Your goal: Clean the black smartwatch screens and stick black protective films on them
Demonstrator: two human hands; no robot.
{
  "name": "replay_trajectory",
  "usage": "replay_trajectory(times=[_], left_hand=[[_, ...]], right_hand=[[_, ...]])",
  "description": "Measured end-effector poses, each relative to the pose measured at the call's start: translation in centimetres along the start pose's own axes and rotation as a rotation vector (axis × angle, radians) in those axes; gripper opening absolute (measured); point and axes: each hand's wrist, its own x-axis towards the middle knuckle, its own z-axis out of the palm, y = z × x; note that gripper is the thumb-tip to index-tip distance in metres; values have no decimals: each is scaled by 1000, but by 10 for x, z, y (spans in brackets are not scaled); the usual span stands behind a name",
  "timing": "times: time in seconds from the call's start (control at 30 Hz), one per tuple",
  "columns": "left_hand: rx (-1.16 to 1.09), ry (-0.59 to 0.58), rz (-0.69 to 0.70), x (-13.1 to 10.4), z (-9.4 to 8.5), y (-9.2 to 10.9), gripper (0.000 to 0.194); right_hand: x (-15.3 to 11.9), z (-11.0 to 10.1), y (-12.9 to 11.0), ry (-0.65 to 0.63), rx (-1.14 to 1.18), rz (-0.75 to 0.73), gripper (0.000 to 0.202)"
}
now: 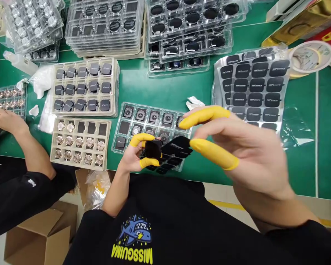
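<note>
Yellow rubbery finger cots (215, 152) cover the tips of the thumb and a finger on each hand. Near the middle of the frame, the left hand (131, 158) holds a glossy black, rounded-square watch (153, 149) pinched narrowly between two of these tips. Just beside it, a dark sheet of black rounded-square labels (173, 160) slants down over the tray behind. The right hand (251, 162), right of centre, has its upper covered finger lifted wide of the thumb; the thumb tip meets the edge of the topmost label, but I cannot tell whether it is gripped.

Beneath lies a clear plastic compartment tray (147, 109). One piece in its lower left pocket shows a black printed label; most of the others lie with round-sensored backs up, so their fronts are hidden. Judging by this, work on this tray looks part-way, with the held watch's dark face bearing no visible print. At upper left, a cream plastic tray (114, 86) has all fifteen pieces topped with black printed squares, apparently finished.

Right of these, clear sheets of black printed labels (260, 85) lie beside a pale tape roll (327, 57), with plenty of labels unused. At far left rests a co-worker's hand (9, 119).
</note>
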Motion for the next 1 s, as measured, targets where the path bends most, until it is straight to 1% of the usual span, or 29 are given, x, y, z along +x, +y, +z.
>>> replay_trajectory(times=[0.1,0.17,0.23,0.33,0.43,0.6,0.7,0.83,1.0], left_hand=[[-18,37,-48,-2,0,-3,81],[-38,37,-66,-3,0,-4,82],[-47,19,-43,-3,0,-5,83],[-28,2,-22,-3,0,-4,87],[10,8,-38,-2,1,-3,89],[-7,-19,17,0,3,-1,82],[-25,-12,28,-1,3,-2,80],[-36,8,-29,-4,1,-4,84],[-50,28,-126,-5,0,-5,91]], right_hand=[[6,0,-6,-114,73,76,15],[8,6,-3,-213,84,91,20],[10,13,5,-264,64,97,24],[11,19,17,-286,43,115,28],[9,21,22,-291,54,144,31],[6,22,28,-296,85,153,33],[5,24,31,-292,93,168,34],[4,25,34,-277,103,186,38],[2,25,37,-271,114,179,38]])
